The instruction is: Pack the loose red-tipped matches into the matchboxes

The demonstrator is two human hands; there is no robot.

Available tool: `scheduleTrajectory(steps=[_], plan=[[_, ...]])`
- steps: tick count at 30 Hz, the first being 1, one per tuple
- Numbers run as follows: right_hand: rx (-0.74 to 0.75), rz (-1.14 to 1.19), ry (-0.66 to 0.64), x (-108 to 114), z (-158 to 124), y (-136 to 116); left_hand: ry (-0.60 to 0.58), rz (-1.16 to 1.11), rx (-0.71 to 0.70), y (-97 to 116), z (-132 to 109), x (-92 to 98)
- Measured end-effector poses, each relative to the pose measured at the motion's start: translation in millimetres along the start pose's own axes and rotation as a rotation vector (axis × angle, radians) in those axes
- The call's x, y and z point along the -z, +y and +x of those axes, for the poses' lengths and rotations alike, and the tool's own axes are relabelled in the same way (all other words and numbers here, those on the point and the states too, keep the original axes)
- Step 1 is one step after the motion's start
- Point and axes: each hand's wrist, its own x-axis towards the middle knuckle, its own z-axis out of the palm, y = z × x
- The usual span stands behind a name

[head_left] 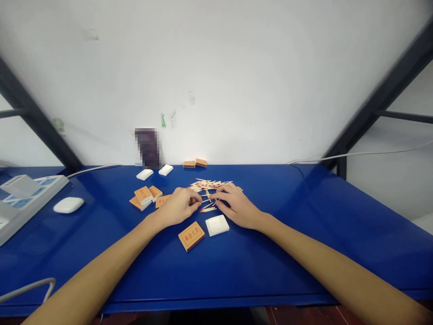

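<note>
My left hand [181,205] is closed, thumb and index fingertip pinched at the end of a match [206,200]. Facing it, my right hand [238,205] has its fingers curved and apart, the tips touching loose matches. Behind the fingertips spreads a pile of red-tipped matches [206,185], partly covered by my right hand. A few more matches [208,209] lie between the two hands. Nearer to me are a white matchbox tray [217,225] and an orange matchbox cover [191,236] with red characters. Another orange matchbox [162,201] is partly hidden by my left hand.
Several orange matchboxes [143,195] are stacked at left. Two white trays [145,174] and two matchboxes [200,162] lie near the wall. On the blue table [304,253] at far left are a white rounded case [68,205] and a power strip [37,198]; a cable runs behind.
</note>
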Motion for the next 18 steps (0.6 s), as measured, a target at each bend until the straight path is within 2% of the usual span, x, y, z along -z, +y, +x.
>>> scheduleTrajectory(steps=[6,11,18], plan=[[-0.026,-0.033,0.032,-1.3,0.1,1.3,0.063,0.011,-0.117,8.1,-1.5,-2.6],[-0.015,-0.003,0.046,-0.1,0.5,0.3,0.114,0.023,-0.164,6.4,-2.3,-3.8],[0.032,0.033,0.052,1.1,-0.4,-2.3,0.096,0.046,-0.170,3.6,-1.9,-3.3]])
